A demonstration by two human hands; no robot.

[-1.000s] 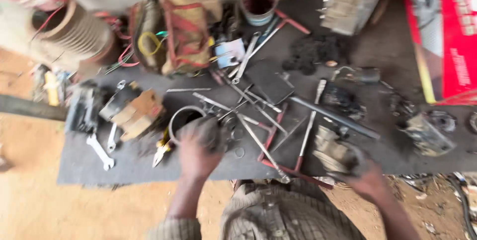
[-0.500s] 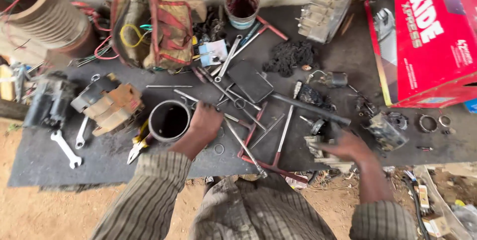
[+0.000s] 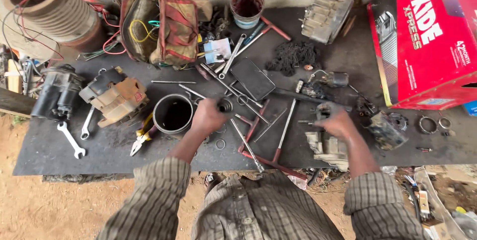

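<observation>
The left hand [image 3: 207, 117] grips a small dark round part [image 3: 226, 105] beside the black cylinder [image 3: 173, 114], the right hand [image 3: 334, 120] clasps a grey metal housing [image 3: 328, 145], both parts apart, unjoined.

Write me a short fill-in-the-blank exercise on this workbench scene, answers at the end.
1. The left hand grips a small dark round part just right of the open metal ____.
2. The big box at the far right is ____ in colour.
3. The pliers lie to the ____ of the cylinder.

Missing words: cylinder; red; left
</observation>
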